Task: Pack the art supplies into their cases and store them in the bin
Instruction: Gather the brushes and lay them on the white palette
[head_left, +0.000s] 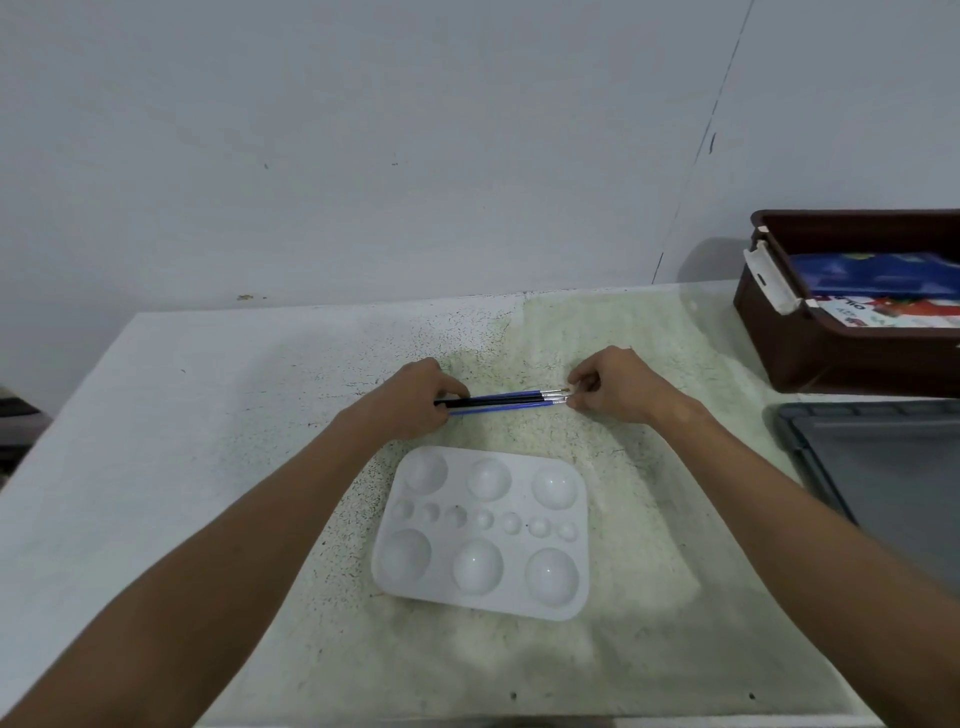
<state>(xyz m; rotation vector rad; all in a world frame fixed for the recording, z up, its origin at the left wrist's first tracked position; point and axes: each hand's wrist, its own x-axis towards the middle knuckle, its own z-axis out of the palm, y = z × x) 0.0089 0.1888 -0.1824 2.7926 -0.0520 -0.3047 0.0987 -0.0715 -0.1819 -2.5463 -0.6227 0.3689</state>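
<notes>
Nearest to us are our two bare forearms, reaching forward over the table (218, 364), a pale, speckled top with a yellowish worn patch in the middle. Between the arms lies the palette (483, 532), white and flat on the table, with three large wells along its far edge, three along its near edge, and a row of small wells between them (all look clean).

Just beyond the palette we hold the brushes (501, 401), a small bunch with blue and black handles, lying level and running left to right. Our left hand (415, 397) is curled around the handle ends, fingers closed over them. Our right hand (610, 387) pinches the bristle ends between thumb and fingertips. We cannot tell whether the bunch touches the table or hangs just above it.

At the far right stands the bin (810, 343), dark brown, well apart from the hands. Inside it lie boxes (878, 283), one blue and one white with red print, and a white flap pokes up at the bin's left wall. Nearer, at the right edge, sits a grey lid (878, 457), flat beside the table.
</notes>
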